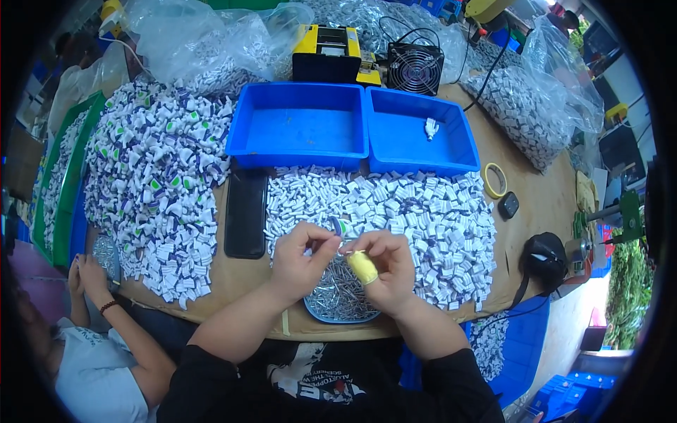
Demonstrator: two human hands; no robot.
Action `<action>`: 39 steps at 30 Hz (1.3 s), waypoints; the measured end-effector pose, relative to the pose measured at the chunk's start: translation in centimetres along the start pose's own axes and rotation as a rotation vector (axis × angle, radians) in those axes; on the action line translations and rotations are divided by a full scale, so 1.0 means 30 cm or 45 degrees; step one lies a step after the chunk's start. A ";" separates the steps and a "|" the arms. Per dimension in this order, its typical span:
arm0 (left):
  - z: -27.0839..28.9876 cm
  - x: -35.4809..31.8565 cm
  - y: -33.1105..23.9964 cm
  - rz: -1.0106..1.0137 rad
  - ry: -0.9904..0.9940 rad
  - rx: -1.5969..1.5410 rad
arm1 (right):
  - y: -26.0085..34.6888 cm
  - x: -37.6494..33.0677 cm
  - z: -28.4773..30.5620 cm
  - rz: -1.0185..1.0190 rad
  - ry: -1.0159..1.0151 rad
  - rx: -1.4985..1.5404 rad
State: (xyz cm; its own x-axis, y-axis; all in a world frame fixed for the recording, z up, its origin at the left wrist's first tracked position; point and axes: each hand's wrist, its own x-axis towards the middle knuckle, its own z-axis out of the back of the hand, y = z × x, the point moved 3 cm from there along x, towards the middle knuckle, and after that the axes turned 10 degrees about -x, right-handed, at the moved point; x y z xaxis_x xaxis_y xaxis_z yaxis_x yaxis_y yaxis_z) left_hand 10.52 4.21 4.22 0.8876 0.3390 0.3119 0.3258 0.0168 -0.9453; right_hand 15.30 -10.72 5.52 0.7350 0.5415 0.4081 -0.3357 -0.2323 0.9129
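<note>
My left hand (300,259) and my right hand (384,268) meet over a blue dish of small metal pins (338,299) at the table's near edge. Together they pinch one small white plastic part (339,227) between the fingertips. The right index finger wears a yellow tape wrap (364,267). A wide pile of similar white parts (416,218) lies just beyond the hands.
Two blue trays (300,130) (417,134) stand behind the pile; the right one holds one white part. A black phone (245,213) lies left of the hands. Another heap of white parts (159,176) fills the left. A second person (99,352) sits at lower left. Tape roll (495,180), fan (415,68).
</note>
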 end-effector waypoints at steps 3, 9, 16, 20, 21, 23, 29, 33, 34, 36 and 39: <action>0.002 0.012 -0.015 -0.002 0.017 0.121 | 0.003 0.001 0.002 -0.038 -0.066 0.063; -0.007 0.009 -0.027 -0.061 0.062 0.217 | 0.000 0.002 0.017 -0.033 -0.147 -0.262; -0.020 0.013 -0.043 -0.128 0.088 0.248 | 0.044 0.030 0.022 0.156 -0.171 -0.899; -0.018 0.015 -0.037 -0.183 0.106 0.280 | 0.054 0.035 0.020 0.240 -0.142 -1.000; -0.016 0.018 -0.040 -0.216 0.110 0.321 | 0.059 0.035 0.017 0.240 -0.142 -0.999; -0.010 0.022 -0.039 -0.252 0.117 0.359 | 0.069 0.036 0.008 0.288 -0.113 -1.050; -0.006 0.026 -0.048 -0.253 0.150 0.333 | 0.068 0.029 0.009 0.465 -0.056 -0.913; -0.005 0.031 -0.057 -0.333 0.237 0.219 | 0.067 0.018 0.024 0.298 0.042 -0.783; -0.003 0.028 -0.057 -0.338 0.251 0.198 | 0.077 0.032 0.020 0.272 0.030 -0.862; -0.001 0.029 -0.061 -0.369 0.278 0.177 | 0.072 0.048 0.022 0.243 0.019 -0.936; 0.003 0.032 -0.055 -0.365 0.312 0.092 | 0.046 0.052 0.013 0.111 0.323 -0.833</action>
State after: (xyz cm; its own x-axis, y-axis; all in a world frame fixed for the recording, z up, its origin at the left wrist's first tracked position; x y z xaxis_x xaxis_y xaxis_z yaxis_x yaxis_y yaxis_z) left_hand 10.79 4.59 6.06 0.8183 0.0762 0.5697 0.5558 0.1474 -0.8181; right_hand 16.22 -10.52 7.43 0.5557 0.7332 0.3918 -0.7309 0.2064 0.6505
